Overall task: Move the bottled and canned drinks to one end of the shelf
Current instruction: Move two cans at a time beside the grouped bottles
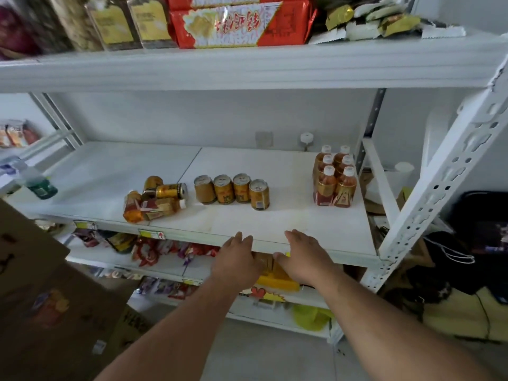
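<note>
Six bottles (334, 178) already stand grouped at the shelf's (302, 224) right end; four upright cans (232, 189) at centre and a toppled heap (154, 199) centre-left remain. Left hand (236, 258) and right hand (303, 257) rest flat on the front edge, holding nothing.

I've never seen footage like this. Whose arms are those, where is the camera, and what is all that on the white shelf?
There is no machine here. A person wears a wide-angle camera on the head, looking forward and down, so you see their own arms. The left hand and right hand rest on the front edge of the white shelf, fingers fairly straight, holding nothing.

On the shelf, at the right end, stand six bottled drinks with white caps, packed in two rows. In the middle stand four cans in a row. Left of them lies a jumble of tipped-over bottles and cans. At the far left edge is a blurred green bottle. Snack packets fill the shelf above.
</note>
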